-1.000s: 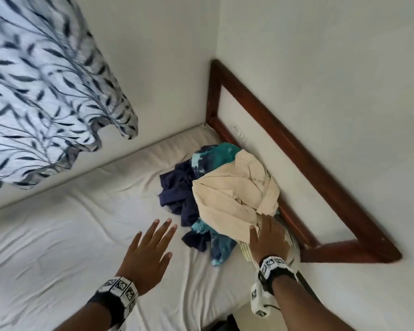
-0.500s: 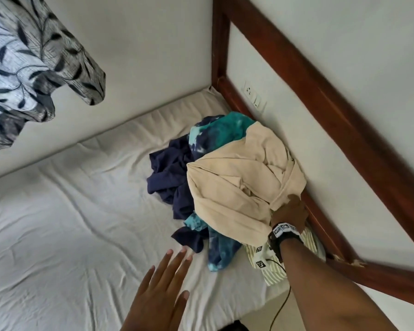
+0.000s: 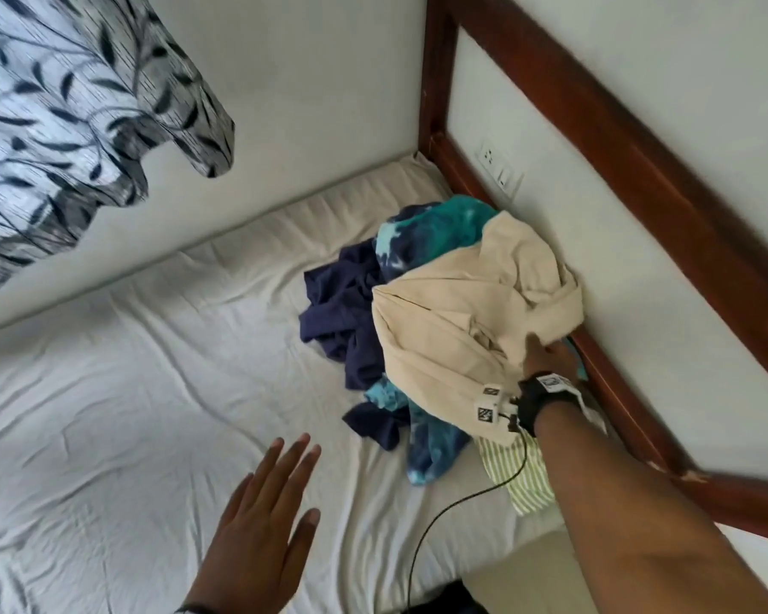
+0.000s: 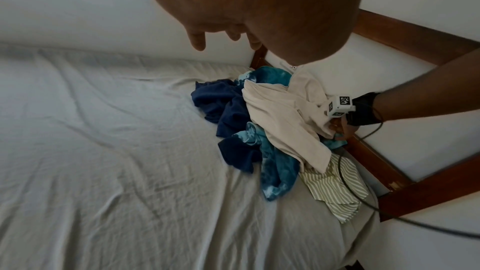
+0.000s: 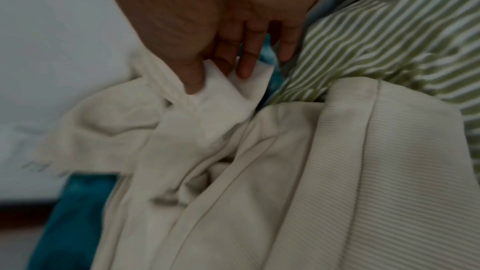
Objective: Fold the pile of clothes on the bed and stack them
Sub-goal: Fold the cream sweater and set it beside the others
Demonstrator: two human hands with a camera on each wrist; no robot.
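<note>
the cream garment (image 3: pixel 457 321) topped the pile just ahead of your right hand (image 3: pixel 546 354), crumpled, so no long axis or facing could be read. it looked soft, light and limp; a seam or hem seemed the best hold. your right fingers (image 5: pixel 192 81) pinched its edge, while your left hand (image 3: pixel 258 529) hovered spread, apart from the pile

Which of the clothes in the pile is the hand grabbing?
The cream garment on top of the pile. The right hand pinches its edge; the navy, teal tie-dye and green striped clothes lie underneath, ungrabbed.
</note>
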